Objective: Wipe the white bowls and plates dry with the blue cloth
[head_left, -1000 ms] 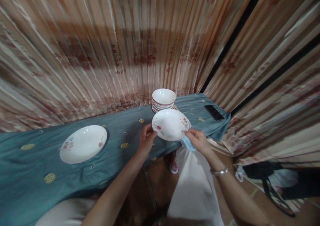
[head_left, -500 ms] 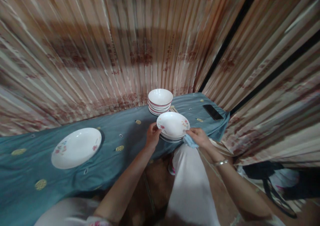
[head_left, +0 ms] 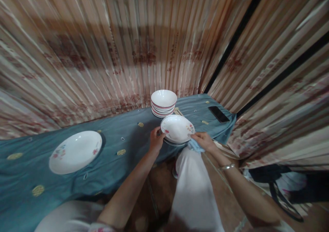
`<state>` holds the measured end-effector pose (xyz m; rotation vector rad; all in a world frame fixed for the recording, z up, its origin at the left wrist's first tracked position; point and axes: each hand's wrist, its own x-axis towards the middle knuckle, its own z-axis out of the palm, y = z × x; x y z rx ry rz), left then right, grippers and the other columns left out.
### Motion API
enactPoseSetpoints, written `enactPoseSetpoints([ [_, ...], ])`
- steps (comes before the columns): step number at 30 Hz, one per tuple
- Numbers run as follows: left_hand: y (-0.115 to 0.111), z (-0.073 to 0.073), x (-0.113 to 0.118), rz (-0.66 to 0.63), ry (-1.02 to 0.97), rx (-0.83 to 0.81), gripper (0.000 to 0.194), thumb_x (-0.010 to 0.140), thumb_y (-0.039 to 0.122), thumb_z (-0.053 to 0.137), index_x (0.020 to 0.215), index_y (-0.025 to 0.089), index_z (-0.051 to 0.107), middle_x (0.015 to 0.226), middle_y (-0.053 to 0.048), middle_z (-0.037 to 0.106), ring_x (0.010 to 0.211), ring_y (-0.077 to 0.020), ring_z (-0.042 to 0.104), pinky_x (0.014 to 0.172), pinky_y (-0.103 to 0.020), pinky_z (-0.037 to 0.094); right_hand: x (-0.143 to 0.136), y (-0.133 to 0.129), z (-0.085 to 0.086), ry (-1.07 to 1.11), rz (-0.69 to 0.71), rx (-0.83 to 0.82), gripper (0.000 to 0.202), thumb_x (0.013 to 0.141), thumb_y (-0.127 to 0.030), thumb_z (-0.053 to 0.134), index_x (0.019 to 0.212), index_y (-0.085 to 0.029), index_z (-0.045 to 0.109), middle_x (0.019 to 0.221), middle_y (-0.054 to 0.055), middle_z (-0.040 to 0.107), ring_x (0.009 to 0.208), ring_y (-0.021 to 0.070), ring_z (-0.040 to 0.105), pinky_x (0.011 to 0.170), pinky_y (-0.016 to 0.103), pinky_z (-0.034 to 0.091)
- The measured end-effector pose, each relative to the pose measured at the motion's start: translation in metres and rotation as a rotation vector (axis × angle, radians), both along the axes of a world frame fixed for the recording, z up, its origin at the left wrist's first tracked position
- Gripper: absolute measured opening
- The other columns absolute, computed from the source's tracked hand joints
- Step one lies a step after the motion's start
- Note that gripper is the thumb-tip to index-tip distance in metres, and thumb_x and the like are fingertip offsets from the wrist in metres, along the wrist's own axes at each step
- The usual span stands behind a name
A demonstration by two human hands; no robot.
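Grip at both rims is pinching the floral plate (head_left: 177, 127): the left hand (head_left: 155, 142) is holding one side, the right hand (head_left: 205, 142) the other, above a bunching blue cloth (head_left: 196, 146). Compared with a second ago, the plate is lying flatter, revealing lower plates (head_left: 175, 144) that are probably bearing its weight on the counter (head_left: 133, 132). Its white surface is shining around small, colourful flowers.

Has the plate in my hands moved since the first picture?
Yes, the plate has shifted right against the bowls: its left edge lined up with theirs, now it sits further right.
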<state>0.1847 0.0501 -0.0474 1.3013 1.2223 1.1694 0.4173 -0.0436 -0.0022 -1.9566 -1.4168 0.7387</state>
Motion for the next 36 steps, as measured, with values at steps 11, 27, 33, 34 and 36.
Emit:
enactPoseSetpoints([
  [11, -0.001, -0.002, 0.001, 0.013, 0.014, -0.005, 0.032, 0.064, 0.013, 0.073, 0.094, 0.023, 0.073, 0.099, -0.004, 0.069, 0.100, -0.0242, 0.062, 0.098, -0.041, 0.048, 0.002, 0.002, 0.006, -0.025, 0.021, -0.074, 0.056, 0.069, -0.076, 0.048, 0.050, -0.023, 0.048, 0.046, -0.003, 0.039, 0.049, 0.0123, 0.038, 0.047, 0.027, 0.026],
  [27, 0.001, -0.006, 0.007, -0.002, 0.034, 0.046, 0.031, 0.065, 0.009, 0.068, 0.094, 0.021, 0.068, 0.100, -0.006, 0.069, 0.105, -0.0263, 0.064, 0.104, -0.045, 0.046, -0.002, 0.006, 0.015, -0.210, 0.054, -0.070, 0.057, 0.078, -0.069, 0.051, 0.044, -0.024, 0.044, 0.044, -0.002, 0.039, 0.049, 0.0131, 0.039, 0.050, 0.028, 0.026],
  [33, 0.002, -0.006, 0.007, -0.005, 0.025, 0.025, 0.033, 0.063, 0.009, 0.069, 0.094, 0.020, 0.068, 0.099, -0.005, 0.071, 0.106, -0.0269, 0.065, 0.104, -0.046, 0.047, -0.007, -0.004, 0.021, -0.223, 0.053, -0.017, 0.062, 0.079, -0.076, 0.050, 0.046, -0.023, 0.050, 0.045, -0.001, 0.046, 0.049, 0.0138, 0.045, 0.051, 0.027, 0.029],
  [34, 0.002, -0.005, 0.007, -0.007, 0.026, 0.012, 0.034, 0.064, 0.010, 0.070, 0.095, 0.021, 0.068, 0.101, -0.006, 0.071, 0.107, -0.0275, 0.065, 0.104, -0.046, 0.046, -0.008, -0.007, 0.022, -0.218, 0.062, 0.002, 0.062, 0.079, -0.075, 0.050, 0.047, -0.023, 0.051, 0.046, -0.001, 0.048, 0.051, 0.0140, 0.046, 0.051, 0.027, 0.029],
  [36, -0.001, -0.003, 0.007, 0.003, 0.009, -0.023, 0.038, 0.065, 0.012, 0.073, 0.101, 0.021, 0.068, 0.106, -0.007, 0.072, 0.111, -0.0286, 0.065, 0.106, -0.047, 0.046, -0.015, -0.013, 0.026, -0.192, 0.101, 0.032, 0.061, 0.080, -0.074, 0.049, 0.049, -0.022, 0.053, 0.048, -0.001, 0.049, 0.052, 0.0139, 0.046, 0.052, 0.026, 0.029],
])
